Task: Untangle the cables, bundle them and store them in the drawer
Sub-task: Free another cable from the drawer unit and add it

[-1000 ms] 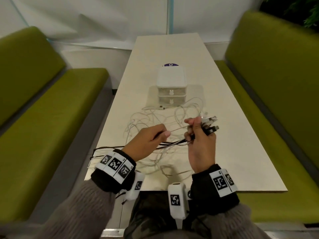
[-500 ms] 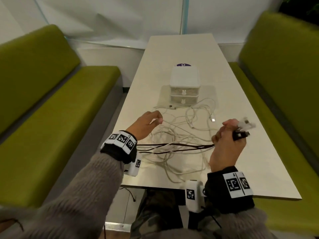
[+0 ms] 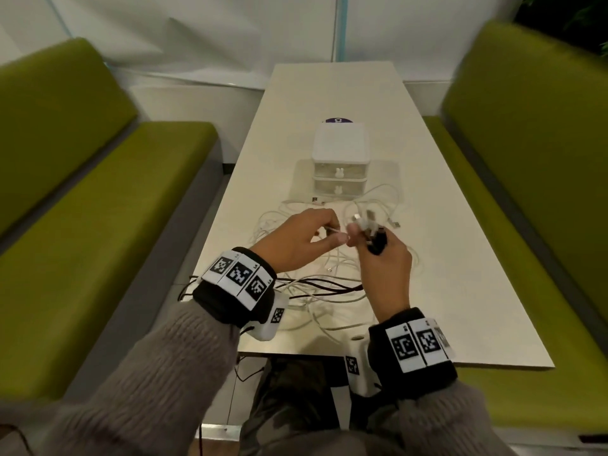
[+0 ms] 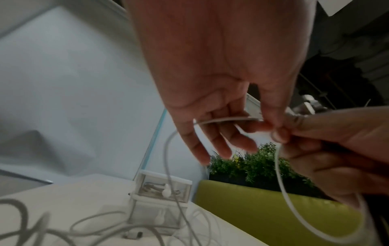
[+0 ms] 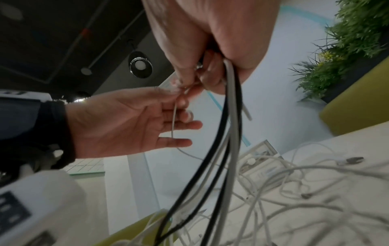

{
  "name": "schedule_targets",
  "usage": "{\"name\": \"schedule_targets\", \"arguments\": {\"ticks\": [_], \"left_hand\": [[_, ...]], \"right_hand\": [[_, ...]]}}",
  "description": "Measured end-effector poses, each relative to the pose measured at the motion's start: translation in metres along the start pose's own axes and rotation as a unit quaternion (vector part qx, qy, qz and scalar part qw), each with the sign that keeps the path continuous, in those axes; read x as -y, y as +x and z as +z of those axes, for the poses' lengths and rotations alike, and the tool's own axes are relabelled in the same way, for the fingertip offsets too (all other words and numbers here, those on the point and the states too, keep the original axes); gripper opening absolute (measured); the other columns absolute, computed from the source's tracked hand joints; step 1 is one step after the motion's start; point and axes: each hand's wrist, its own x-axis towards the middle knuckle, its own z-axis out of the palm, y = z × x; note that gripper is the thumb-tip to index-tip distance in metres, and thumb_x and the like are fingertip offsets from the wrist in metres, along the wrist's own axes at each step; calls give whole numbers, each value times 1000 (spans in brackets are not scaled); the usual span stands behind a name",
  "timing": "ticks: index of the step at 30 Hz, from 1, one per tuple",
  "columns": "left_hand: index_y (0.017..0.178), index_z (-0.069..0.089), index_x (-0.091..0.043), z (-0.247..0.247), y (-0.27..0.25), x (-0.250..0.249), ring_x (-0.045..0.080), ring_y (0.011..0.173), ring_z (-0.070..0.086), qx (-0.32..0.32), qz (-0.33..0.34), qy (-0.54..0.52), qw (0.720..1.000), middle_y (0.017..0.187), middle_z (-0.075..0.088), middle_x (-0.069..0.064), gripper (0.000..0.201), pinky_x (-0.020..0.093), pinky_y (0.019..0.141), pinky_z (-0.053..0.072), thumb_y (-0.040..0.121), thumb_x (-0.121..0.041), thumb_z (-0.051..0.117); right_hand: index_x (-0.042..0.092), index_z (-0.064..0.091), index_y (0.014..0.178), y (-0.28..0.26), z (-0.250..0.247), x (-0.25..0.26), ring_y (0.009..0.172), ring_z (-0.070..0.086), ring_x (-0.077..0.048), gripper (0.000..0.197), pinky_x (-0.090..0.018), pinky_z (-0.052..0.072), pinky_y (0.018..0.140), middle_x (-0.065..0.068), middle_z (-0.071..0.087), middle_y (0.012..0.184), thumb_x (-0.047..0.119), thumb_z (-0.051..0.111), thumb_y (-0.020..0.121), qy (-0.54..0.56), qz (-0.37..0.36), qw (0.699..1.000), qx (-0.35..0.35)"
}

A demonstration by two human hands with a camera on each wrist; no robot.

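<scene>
Above the tangle of white cables (image 3: pixel 329 274) on the table, my right hand (image 3: pixel 365 240) grips a bundle of cable ends, with several plugs (image 3: pixel 363 222) sticking up from the fist. Black and grey cables (image 5: pixel 229 116) hang down from that fist. My left hand (image 3: pixel 332 232) sits just left of it and pinches a thin white cable (image 4: pixel 168 149) between thumb and forefinger, right at the right hand's fingertips (image 4: pixel 280 134). The small white two-drawer unit (image 3: pixel 340 159) stands beyond the tangle with both drawers closed.
The pale table (image 3: pixel 460 291) runs away from me between two green benches (image 3: pixel 98 199), (image 3: pixel 526 192). Dark cables (image 3: pixel 316 286) trail off the near left table edge. A loose plug (image 3: pixel 393 223) lies right of the hands. A purple disc (image 3: pixel 339 120) lies behind the unit.
The hands were apart, the left reaching into the tangle. Now the right hand has swung back left with its bundle, and the left hand has lifted a thin white cable to it.
</scene>
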Motion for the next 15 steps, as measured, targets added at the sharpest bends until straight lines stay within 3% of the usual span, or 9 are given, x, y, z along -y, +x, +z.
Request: {"name": "schedule_targets", "arguments": {"ticks": [2,4,6,8,10,12,15], "left_hand": [[89,54,-9,-8,-5,14,3,79,49,-1,-36,-4,999,92,59,3,21,12,68,38,95,-28,50],[93,55,-6,-17,-11,31,6,82,49,23,-66,6,998,95,58,4,23,10,69,35,96,-27,48],[97,56,-8,-21,-14,48,12,90,51,47,-96,18,994,99,59,3,22,11,74,35,97,-28,47],[95,55,-16,-22,-15,57,8,87,50,58,-132,11,989,95,57,-6,15,15,73,36,99,-24,43],[92,56,-22,-19,-12,63,7,81,53,46,-152,12,987,92,58,-10,19,15,65,39,100,-17,39],[88,54,-22,-15,-5,63,13,80,62,12,-160,-25,987,100,62,0,25,19,57,44,100,-12,34],[85,45,-18,-12,8,42,23,80,66,-30,-148,-177,972,108,63,11,26,25,52,49,100,-5,28]], "right_hand": [[24,64,70,6,-7,-6,63,55,-6,20,-20,43,72,9,64,71,31,65,89,64,37,995,-65],[26,63,70,12,-16,-7,63,50,-9,22,-33,42,71,7,64,72,33,63,91,130,61,981,-131],[22,59,75,13,-19,-7,54,46,-6,21,-25,42,58,7,61,71,32,58,94,189,73,962,-183],[17,55,82,10,-17,-5,43,40,-1,21,-18,37,45,7,56,69,30,53,97,235,84,942,-225],[16,53,83,7,-15,-6,41,38,-2,23,-18,36,44,5,50,65,33,50,98,258,90,929,-251],[17,52,78,7,-14,-7,42,37,-3,29,-19,37,46,5,43,56,38,49,97,262,102,925,-257],[19,52,75,7,-13,-10,44,37,-3,29,-20,36,47,9,41,53,40,53,95,262,110,929,-238]]}}
